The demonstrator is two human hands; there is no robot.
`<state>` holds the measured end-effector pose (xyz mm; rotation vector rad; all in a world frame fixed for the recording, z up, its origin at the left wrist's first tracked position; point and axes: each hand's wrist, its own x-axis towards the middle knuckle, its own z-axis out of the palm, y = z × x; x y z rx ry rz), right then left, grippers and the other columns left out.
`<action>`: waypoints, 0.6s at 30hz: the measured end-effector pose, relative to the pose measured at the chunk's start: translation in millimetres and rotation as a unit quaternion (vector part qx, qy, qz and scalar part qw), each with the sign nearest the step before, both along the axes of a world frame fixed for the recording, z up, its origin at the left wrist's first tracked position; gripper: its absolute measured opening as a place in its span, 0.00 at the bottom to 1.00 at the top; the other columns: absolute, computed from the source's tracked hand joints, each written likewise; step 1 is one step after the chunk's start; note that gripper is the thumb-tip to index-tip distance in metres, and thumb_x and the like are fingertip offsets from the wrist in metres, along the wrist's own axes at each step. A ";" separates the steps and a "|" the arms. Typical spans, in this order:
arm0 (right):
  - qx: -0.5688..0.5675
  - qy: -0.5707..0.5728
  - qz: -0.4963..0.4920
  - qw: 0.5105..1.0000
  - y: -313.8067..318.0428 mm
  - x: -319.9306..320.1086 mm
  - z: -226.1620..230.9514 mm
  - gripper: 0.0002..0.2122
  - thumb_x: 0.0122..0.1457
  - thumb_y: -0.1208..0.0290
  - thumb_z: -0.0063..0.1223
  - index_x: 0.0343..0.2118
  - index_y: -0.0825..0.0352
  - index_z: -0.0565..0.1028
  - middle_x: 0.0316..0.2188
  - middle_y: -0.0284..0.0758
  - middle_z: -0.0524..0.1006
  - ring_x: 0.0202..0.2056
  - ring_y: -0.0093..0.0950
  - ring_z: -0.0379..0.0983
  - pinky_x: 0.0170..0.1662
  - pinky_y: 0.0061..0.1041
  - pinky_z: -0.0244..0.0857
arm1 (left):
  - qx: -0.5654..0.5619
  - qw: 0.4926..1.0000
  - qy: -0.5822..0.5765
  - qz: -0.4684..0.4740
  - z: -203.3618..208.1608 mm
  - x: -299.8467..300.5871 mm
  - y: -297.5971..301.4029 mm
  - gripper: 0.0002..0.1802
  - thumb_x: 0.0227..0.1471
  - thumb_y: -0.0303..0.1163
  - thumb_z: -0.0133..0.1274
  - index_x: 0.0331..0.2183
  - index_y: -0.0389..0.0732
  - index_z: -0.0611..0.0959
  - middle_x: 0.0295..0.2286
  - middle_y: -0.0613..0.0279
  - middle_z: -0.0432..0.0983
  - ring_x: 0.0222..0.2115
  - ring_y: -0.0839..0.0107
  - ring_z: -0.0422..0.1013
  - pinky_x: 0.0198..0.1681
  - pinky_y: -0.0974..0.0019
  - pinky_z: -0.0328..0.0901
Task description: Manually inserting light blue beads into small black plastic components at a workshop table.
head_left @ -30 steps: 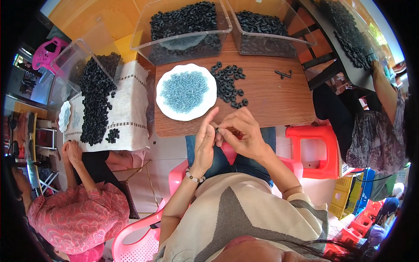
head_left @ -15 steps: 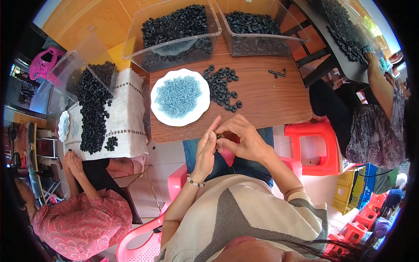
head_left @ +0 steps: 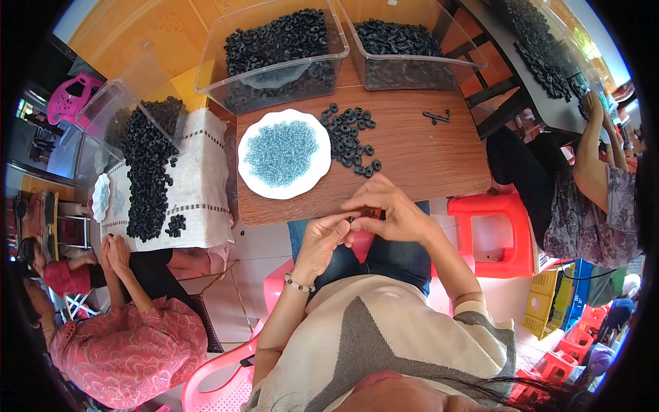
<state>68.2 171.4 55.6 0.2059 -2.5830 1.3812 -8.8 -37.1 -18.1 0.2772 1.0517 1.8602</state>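
Observation:
Over my lap, just below the table's near edge, both hands meet at a small black ring-like part [head_left: 351, 219]. My left hand [head_left: 320, 246] pinches it from the left, its fingers closed together. From the right, my right hand [head_left: 398, 218] grips it between thumb and forefinger; its other fingers curl above. Fingers cover most of the part. On the brown table [head_left: 412, 161] ahead stands a white scalloped plate [head_left: 285, 193] of tiny translucent blue-grey beads [head_left: 280, 152]. Right of the plate lie loose black rings [head_left: 350, 134].
Two clear bins, left [head_left: 274, 63] and right [head_left: 412, 69], hold black parts behind the table. Small dark pieces [head_left: 435, 117] lie at the table's right. A red stool [head_left: 494, 268] stands to the right. People sit at the left cloth-covered table [head_left: 199, 178] and far right.
My hands have come down a little toward my lap, and the left fingers have folded from upright to a flatter pinch. At far right, the other person's arms have shifted.

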 end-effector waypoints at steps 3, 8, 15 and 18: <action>0.083 0.049 -0.051 0.994 19.0 -20.8 -11.9 0.16 0.60 0.67 0.64 0.51 0.62 0.81 0.48 0.39 0.79 0.50 0.41 0.70 0.57 0.39 0.64 | -0.014 1.000 -0.003 0.008 0.6 -0.9 1.5 0.19 0.63 0.37 0.61 0.50 0.34 0.85 0.36 0.59 0.83 0.31 0.75 0.74 0.35 0.71 0.69; 0.269 0.108 -0.106 0.951 42.3 -63.5 -35.3 0.16 0.61 0.64 0.61 0.52 0.57 0.81 0.58 0.39 0.74 0.55 0.43 0.67 0.57 0.44 0.61 | -0.034 0.999 0.013 0.027 -3.4 4.1 6.1 0.20 0.62 0.37 0.61 0.50 0.34 0.85 0.36 0.59 0.83 0.30 0.76 0.74 0.35 0.72 0.69; 0.283 0.067 -0.131 0.948 69.2 -58.6 -49.1 0.18 0.62 0.66 0.60 0.56 0.56 0.80 0.64 0.40 0.72 0.55 0.42 0.70 0.58 0.41 0.62 | -0.041 0.999 0.015 0.028 -6.5 7.0 2.9 0.21 0.62 0.38 0.61 0.51 0.34 0.85 0.36 0.59 0.83 0.30 0.76 0.74 0.35 0.72 0.68; 0.182 0.107 -0.164 0.964 77.6 -55.8 -49.6 0.18 0.61 0.70 0.62 0.55 0.60 0.81 0.61 0.45 0.74 0.52 0.45 0.73 0.55 0.37 0.68 | -0.040 0.999 0.009 0.025 -4.0 6.4 5.3 0.21 0.62 0.39 0.61 0.51 0.34 0.85 0.35 0.60 0.83 0.30 0.76 0.74 0.35 0.72 0.68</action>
